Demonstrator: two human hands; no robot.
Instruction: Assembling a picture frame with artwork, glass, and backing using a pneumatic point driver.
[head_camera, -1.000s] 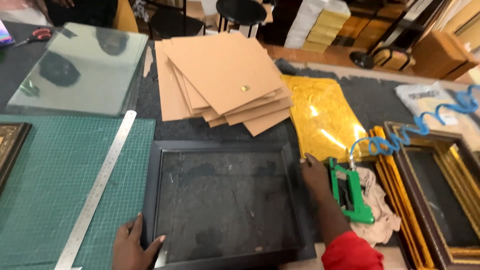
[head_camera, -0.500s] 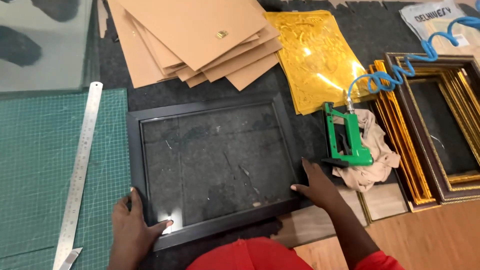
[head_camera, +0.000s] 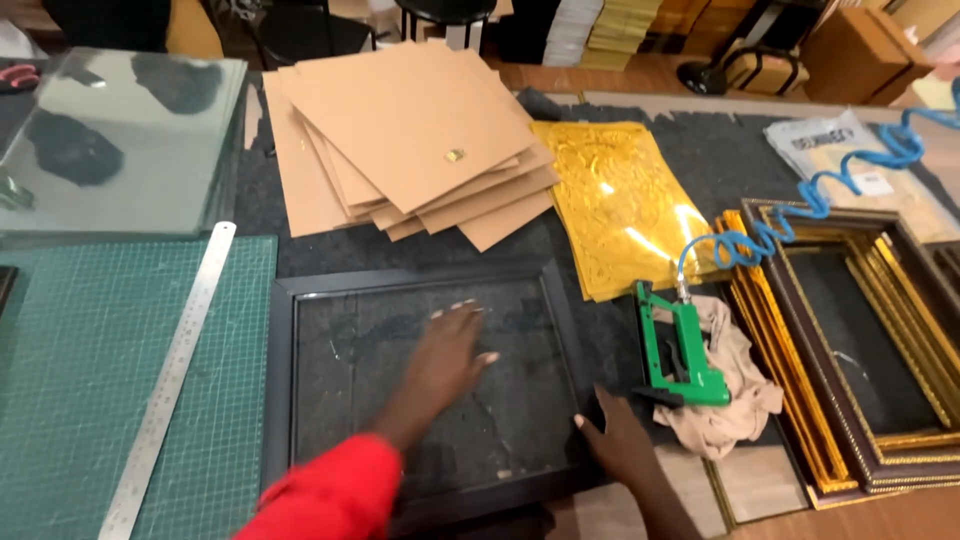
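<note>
A black picture frame (head_camera: 280, 380) with a glass pane in it lies flat on the dark mat in front of me. My left hand (head_camera: 450, 350), at the end of a red sleeve, is spread palm-down on the middle of the glass. Near the frame's lower right corner my right hand (head_camera: 615, 440) rests against the right rail, fingers loose, with its thumb touching the edge. A green pneumatic stapler (head_camera: 680, 350) lies on a beige cloth (head_camera: 735, 400) just right of that hand, joined to a coiled blue air hose (head_camera: 790, 220).
A stack of brown backing boards (head_camera: 400, 130) lies beyond the frame, with a gold embossed sheet (head_camera: 620, 200) to its right. Glass sheets (head_camera: 110, 140), a green cutting mat (head_camera: 70, 370) and a steel ruler (head_camera: 170, 370) are on the left. Gilded frames (head_camera: 860, 330) are stacked at the right.
My left hand left the frame's lower left corner and now lies flat on the middle of the glass. My right hand slid down the right rail toward the lower corner.
</note>
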